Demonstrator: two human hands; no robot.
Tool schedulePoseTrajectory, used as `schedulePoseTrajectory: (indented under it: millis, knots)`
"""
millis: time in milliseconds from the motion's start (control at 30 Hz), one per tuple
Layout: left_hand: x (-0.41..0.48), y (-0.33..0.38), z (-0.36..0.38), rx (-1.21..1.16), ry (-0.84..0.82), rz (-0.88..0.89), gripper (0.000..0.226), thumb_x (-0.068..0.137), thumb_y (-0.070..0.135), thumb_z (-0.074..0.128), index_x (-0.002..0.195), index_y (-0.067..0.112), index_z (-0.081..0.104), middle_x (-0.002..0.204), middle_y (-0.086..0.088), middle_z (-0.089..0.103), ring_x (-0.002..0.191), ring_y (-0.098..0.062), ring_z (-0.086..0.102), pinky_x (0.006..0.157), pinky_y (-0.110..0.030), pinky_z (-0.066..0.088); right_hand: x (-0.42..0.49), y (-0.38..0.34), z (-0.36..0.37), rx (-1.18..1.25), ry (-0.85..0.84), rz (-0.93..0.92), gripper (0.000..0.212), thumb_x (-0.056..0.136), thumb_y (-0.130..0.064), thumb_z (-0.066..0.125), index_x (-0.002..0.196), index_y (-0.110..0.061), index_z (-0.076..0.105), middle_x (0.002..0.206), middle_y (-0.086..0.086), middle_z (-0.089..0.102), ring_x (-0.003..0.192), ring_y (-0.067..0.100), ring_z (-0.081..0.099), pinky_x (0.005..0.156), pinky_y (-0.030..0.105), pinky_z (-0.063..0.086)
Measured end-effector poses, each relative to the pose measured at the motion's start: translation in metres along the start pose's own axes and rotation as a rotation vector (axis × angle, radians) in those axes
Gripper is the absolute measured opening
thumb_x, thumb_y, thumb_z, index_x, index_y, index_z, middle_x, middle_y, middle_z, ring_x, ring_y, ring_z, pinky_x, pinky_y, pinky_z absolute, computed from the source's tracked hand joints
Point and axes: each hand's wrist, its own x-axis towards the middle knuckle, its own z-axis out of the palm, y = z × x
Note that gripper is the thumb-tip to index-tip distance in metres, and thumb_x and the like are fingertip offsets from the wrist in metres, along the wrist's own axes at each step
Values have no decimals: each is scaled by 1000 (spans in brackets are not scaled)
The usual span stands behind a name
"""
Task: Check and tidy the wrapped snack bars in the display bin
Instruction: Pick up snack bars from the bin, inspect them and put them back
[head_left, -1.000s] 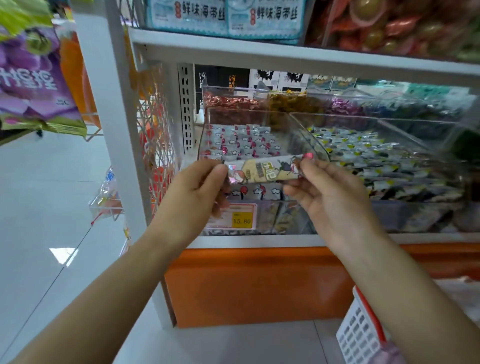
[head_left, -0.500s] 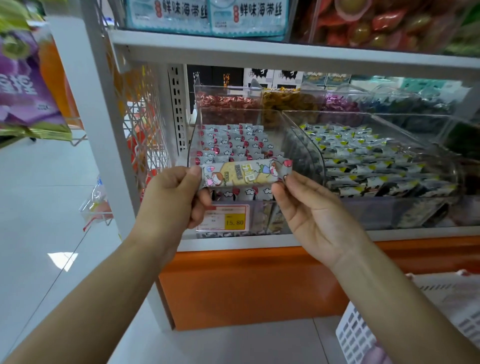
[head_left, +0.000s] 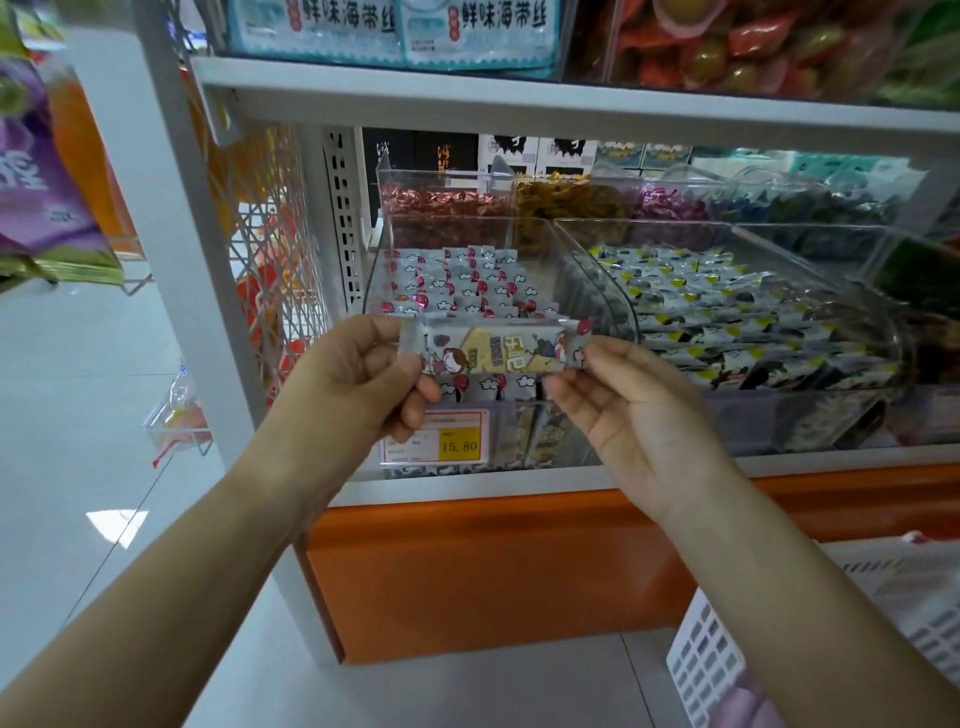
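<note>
Pinching a snack bar (head_left: 493, 352) level between curled left fingers (head_left: 415, 387) and right fingers (head_left: 576, 387); bin (head_left: 519, 439) just behind.

One snack bar (head_left: 493, 349) is up in the air, flat and sideways, just in front of the clear bin (head_left: 602, 301). Its wrapper is silver and yellow with cartoon pictures. The left grip (head_left: 358, 374) pinches one end and the right grip (head_left: 639, 415) pinches the other. More bars (head_left: 457, 283) sit in rows inside the bin.
</note>
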Motion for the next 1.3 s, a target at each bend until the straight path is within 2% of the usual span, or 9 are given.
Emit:
schedulePoseTrajectory:
  millis: [133,300,433,667,833,900,1033,1133,1300]
  knots:
    - [-2,-1,1,255,15,124,37,93,-2,44,103,32,54,62,-1,66,53,-6,59,56,-17,52,-1,-1,0,-230,-11,-97,21,71,-27,68,74,-8,60,65,2,64,58,14,64,54,24,54]
    - [-2,0,1,218,-29,66,42,90,-3,46,106,31,64,94,10,72,82,-16,68,73,-28,58,0,-1,-5,-358,-55,-229,5,82,-3,63,86,-7,62,81,6,68,73,17,70,65,22,55]
    - [-2,3,0,171,14,52,24,84,33,57,105,27,66,93,6,72,86,-18,67,73,-30,58,-2,0,-5,-480,-145,-217,23,88,-3,58,101,-16,71,96,6,71,85,19,70,72,25,56]
    - [-4,5,1,236,8,73,19,80,27,62,98,28,66,85,6,71,73,-9,68,64,-18,55,-5,0,0,-589,-160,-283,17,83,-7,65,73,-19,71,78,3,72,75,17,70,60,23,55]
    - [-5,7,2,313,-55,103,30,65,39,64,94,31,67,80,3,61,85,-20,62,76,-33,56,-3,0,-2,-708,-55,-359,27,84,-12,64,59,-21,65,66,-1,65,73,23,65,65,48,56]
    - [-5,6,4,316,-65,94,25,67,41,64,88,28,65,81,-1,61,83,-19,61,76,-36,54,-4,1,-1,-756,-46,-401,23,85,-13,64,63,-18,65,64,-4,64,69,18,64,63,43,57]
    - [-5,3,7,365,-23,96,31,70,46,63,78,16,60,73,-1,64,69,-12,60,65,-28,50,-8,2,1,-907,-118,-513,18,85,-16,65,68,-19,66,64,-8,64,61,1,60,54,13,45]
    - [-3,3,4,349,-1,87,27,74,39,66,69,13,58,66,-9,61,64,-21,57,59,-26,48,-8,2,1,-911,-152,-533,17,85,-14,65,69,-19,67,69,-4,67,61,2,61,54,13,46]
    - [0,9,-9,437,-91,94,30,76,38,64,57,15,60,53,1,57,50,-7,52,53,-13,46,-7,2,1,-902,-194,-476,18,84,-16,65,67,-20,67,65,-7,66,62,2,60,56,15,46]
